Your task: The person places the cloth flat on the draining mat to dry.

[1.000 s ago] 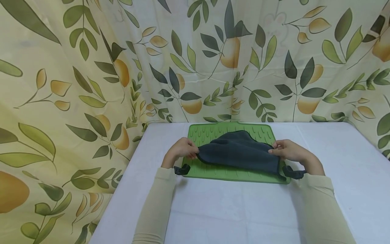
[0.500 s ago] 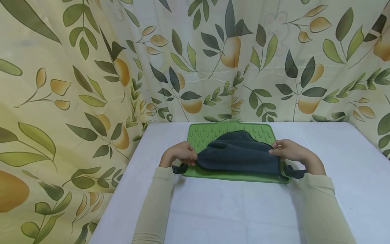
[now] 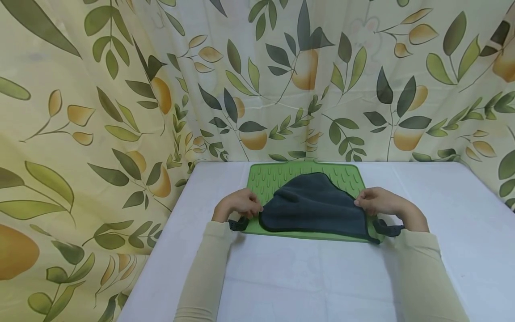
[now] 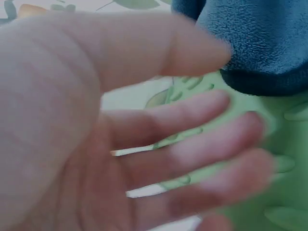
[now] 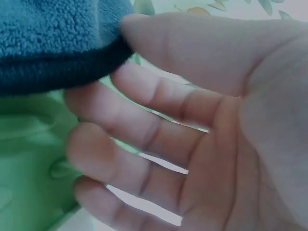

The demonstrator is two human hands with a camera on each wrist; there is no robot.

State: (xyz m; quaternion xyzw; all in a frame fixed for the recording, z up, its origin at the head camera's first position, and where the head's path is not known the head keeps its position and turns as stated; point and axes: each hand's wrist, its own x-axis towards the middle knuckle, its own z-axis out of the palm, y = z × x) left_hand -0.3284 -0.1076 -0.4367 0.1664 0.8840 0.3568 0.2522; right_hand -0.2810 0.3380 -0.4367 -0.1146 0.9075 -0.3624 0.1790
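A dark blue-grey plush cloth (image 3: 314, 205) with a black edge lies spread over a green ridged mat (image 3: 265, 174), its top outline uneven and a fold on its left part. At the cloth's left edge is my left hand (image 3: 243, 202), its thumb tip (image 4: 211, 50) overlapping the cloth in the left wrist view while the other fingers (image 4: 192, 159) stand apart from the thumb. My right hand (image 3: 380, 201) pinches the cloth's right edge between thumb (image 5: 159, 36) and index finger; the remaining fingers extend below it over the mat.
Mat and cloth lie on a table with a white cover (image 3: 289, 277). A curtain (image 3: 342, 112) printed with leaves and fruit hangs behind the table and along its left. Black straps (image 3: 388, 228) sit at both wrists.
The cloth's front edge has come down nearer the mat's front, and its surface lies flatter. My left hand has shifted slightly toward the front and has let go of the cloth.
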